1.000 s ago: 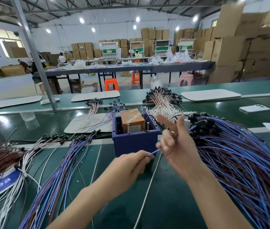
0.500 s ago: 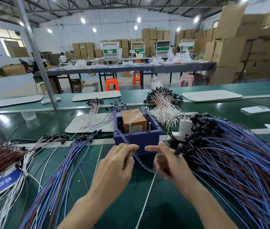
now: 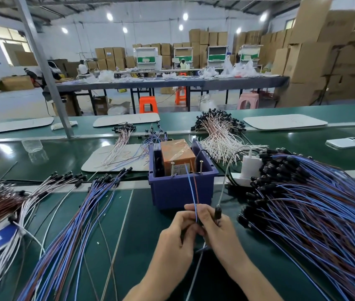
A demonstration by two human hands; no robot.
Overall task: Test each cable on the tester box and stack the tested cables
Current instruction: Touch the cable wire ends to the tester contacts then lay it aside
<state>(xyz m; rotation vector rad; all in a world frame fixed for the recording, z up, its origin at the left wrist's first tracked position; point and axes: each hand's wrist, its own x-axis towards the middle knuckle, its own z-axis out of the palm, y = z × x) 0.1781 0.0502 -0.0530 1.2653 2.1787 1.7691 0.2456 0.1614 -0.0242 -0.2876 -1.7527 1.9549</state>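
The purple tester box (image 3: 182, 187) stands mid-table with an orange block and two metal pins inside. Just in front of it my left hand (image 3: 177, 237) and my right hand (image 3: 220, 231) meet, both pinching one blue-and-brown cable (image 3: 191, 187) whose two thin leads rise toward the pins. My right hand also holds a black connector (image 3: 217, 211) on a grey lead. A big heap of blue-and-brown cables (image 3: 307, 213) lies at the right. A fanned row of blue cables (image 3: 74, 231) lies at the left.
White and brown cables (image 3: 4, 205) lie at far left. A white adapter (image 3: 249, 168) sits right of the box. A white cable bundle (image 3: 220, 135), a phone (image 3: 346, 142) and white mats (image 3: 115, 158) lie further back. Other tables and cardboard boxes fill the hall.
My right hand came down from a raised pose to meet my left hand before the box. The cable's leads now stand up toward the box pins.
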